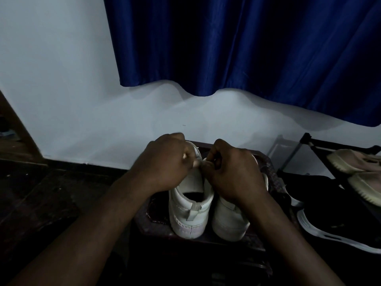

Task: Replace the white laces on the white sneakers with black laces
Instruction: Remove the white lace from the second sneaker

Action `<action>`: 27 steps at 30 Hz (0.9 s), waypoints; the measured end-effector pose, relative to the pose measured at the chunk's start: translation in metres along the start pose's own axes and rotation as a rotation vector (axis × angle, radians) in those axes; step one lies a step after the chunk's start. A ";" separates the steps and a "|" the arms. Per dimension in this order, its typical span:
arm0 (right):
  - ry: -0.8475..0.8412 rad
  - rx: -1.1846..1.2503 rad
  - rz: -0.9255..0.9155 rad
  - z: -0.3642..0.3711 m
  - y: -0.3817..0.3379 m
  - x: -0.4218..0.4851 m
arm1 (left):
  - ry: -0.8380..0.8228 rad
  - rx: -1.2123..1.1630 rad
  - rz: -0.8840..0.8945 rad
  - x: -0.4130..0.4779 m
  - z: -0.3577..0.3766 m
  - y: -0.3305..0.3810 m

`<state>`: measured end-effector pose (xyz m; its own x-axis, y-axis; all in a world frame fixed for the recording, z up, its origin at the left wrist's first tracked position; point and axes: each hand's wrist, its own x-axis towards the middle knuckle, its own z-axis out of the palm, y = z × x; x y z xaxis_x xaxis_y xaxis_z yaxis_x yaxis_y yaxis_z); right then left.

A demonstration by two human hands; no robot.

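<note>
We are working on the left sneaker [191, 207], which is standing heel toward us on the dark stool [156, 228], touching the right sneaker [228, 219] beside it. Our left hand [167, 162] and right hand [233, 172] are meeting over its tongue, both with fingers curled in. Between the fingertips we are pinching a short pale strand that we are taking to be the white lace [199, 162], though the dim light and blur are making that hard to confirm.

We are judging this to be the unlacing stage, near its start, since no black laces are showing anywhere.

To do it well, we are wanting to:
- loosen the knot or top crossing first, not tug the whole lace at once
- pull one side through one eyelet at a time
- steady the shoe with the heel of one hand, since it is sitting near the stool's edge and could tip against its neighbour
- draw the lace upward and away from the tongue so it is not snagging

A black sneaker [321, 228] is lying to the right, and a beige pair [354, 159] is resting on a rack, both well apart from our hands.
</note>
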<state>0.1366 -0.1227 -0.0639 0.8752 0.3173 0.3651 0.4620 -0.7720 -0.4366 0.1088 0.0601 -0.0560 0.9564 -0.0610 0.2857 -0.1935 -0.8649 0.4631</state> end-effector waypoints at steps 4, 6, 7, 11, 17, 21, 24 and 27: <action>-0.006 -0.009 0.001 -0.001 0.000 0.000 | 0.125 -0.542 -0.222 0.004 -0.001 -0.002; -0.010 -0.009 0.005 -0.001 0.000 0.001 | 0.179 -1.067 -0.313 0.004 -0.008 0.000; -0.013 -0.012 0.007 -0.001 0.000 0.001 | 0.184 -1.312 -0.332 0.003 -0.013 0.002; -0.014 -0.029 0.013 -0.001 0.000 0.001 | 0.269 -1.463 -0.345 0.003 -0.021 0.008; -0.026 -0.009 0.013 -0.002 0.000 0.001 | 0.092 -0.220 -0.040 -0.001 -0.007 0.005; -0.014 -0.013 0.013 -0.001 -0.001 0.001 | 0.034 0.115 -0.006 -0.001 0.006 0.006; -0.022 -0.008 0.018 -0.002 -0.001 0.000 | 0.101 0.139 -0.012 0.000 0.007 0.004; -0.022 -0.002 0.018 -0.003 -0.001 0.000 | 0.246 -0.135 -0.107 0.001 0.002 0.003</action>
<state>0.1360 -0.1235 -0.0614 0.8863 0.3153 0.3391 0.4459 -0.7787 -0.4413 0.1099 0.0564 -0.0556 0.8942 0.1634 0.4167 -0.1379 -0.7852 0.6038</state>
